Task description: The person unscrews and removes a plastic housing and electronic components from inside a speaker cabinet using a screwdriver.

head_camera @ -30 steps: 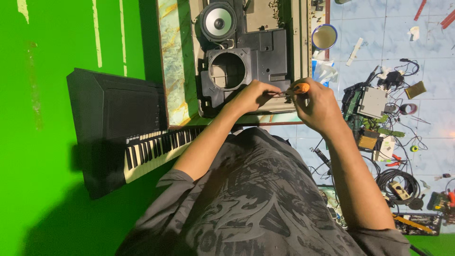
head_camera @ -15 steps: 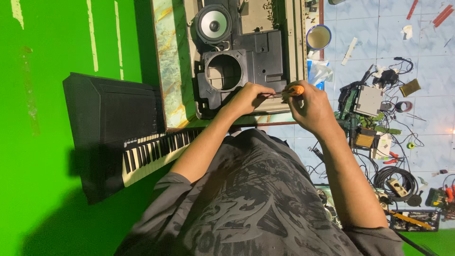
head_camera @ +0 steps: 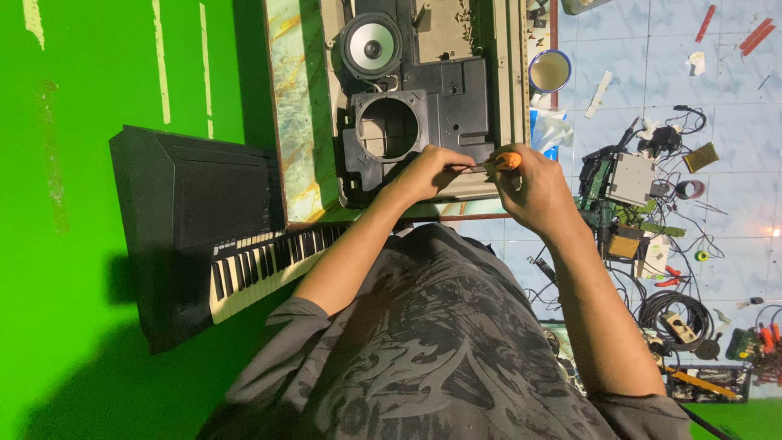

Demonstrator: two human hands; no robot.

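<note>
My right hand (head_camera: 533,191) is closed around the orange handle of a screwdriver (head_camera: 507,160). Its thin metal shaft runs left to my left hand (head_camera: 430,173), whose fingertips pinch it near the tip. Both hands are over the near edge of a black speaker housing (head_camera: 444,102) with a round empty hole (head_camera: 389,128). A loose round speaker (head_camera: 371,47) with a grey cone lies just beyond the housing. Whatever the screwdriver tip touches is hidden by my left fingers.
The housing lies on a marble-patterned table (head_camera: 297,114). A black keyboard (head_camera: 204,232) leans against the green wall at left. On the tiled floor at right are a cup (head_camera: 550,72), circuit boards (head_camera: 629,179), coiled cables (head_camera: 666,311) and small tools.
The hands stay together on the screwdriver at the housing's edge. The view has shifted slightly; no clear movement of the tool.
</note>
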